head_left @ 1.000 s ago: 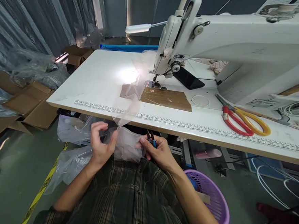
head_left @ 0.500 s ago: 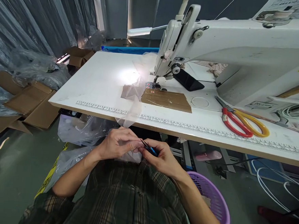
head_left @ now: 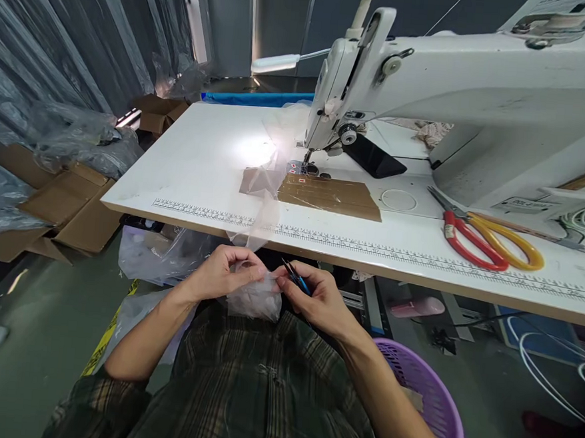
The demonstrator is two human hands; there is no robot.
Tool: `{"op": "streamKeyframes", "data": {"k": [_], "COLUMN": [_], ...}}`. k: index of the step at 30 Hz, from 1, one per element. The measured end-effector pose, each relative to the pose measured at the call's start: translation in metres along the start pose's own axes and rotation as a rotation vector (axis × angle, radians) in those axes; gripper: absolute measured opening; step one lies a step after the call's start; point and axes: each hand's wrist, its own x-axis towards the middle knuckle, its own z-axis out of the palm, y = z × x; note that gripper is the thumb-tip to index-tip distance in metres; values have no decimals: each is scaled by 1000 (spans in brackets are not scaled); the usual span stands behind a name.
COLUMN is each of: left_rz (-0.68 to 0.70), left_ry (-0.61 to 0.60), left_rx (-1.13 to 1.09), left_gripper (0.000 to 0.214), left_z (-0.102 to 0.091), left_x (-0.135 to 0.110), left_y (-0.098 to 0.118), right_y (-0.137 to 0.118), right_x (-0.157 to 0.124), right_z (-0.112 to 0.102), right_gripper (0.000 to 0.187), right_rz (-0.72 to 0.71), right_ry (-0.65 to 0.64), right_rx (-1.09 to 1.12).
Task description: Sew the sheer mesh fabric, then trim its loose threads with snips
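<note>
Left hand point(head_left: 223, 274) pinching sheer fabric point(head_left: 255, 301) at the lap, right hand point(head_left: 319, 302) just beside it closed around snips point(head_left: 296, 277), purple basket point(head_left: 433, 389) below-right of the right hand holding a pale scrap point(head_left: 413, 399), table point(head_left: 201, 166) edge just above both hands, scissors point(head_left: 486, 236) well beyond.

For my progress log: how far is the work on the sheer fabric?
Done: the sheer fabric is off the table, one strip trailing to the sewing machine. In hand: left hand pinches it, right hand holds blue snips at it. Left: that strip looks uncut.
</note>
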Motion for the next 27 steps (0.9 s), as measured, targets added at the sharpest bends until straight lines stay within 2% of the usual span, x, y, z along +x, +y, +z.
{"op": "streamKeyframes", "data": {"k": [6,14,21,27], "left_rz": [-91,-76,-64,-34], "left_ry": [-43,-67,-187,-106], "left_rx": [-12,-26,-30,-42], "left_gripper": [26,26,20,22], "left_z": [-3,-12,-13,-10], "left_x": [2,7,8,9], "left_y": [-4,-2,-3,-10], "right_y": [-2,2,5,4], "right_x": [0,2,2,2], "right_z": [1,-1,0,2], "right_gripper": [19,16,19,21], "right_rz": [6,23,57,13], "right_ry": [20,20,28,-7], "right_rx": [-1,11,38,-100]}}
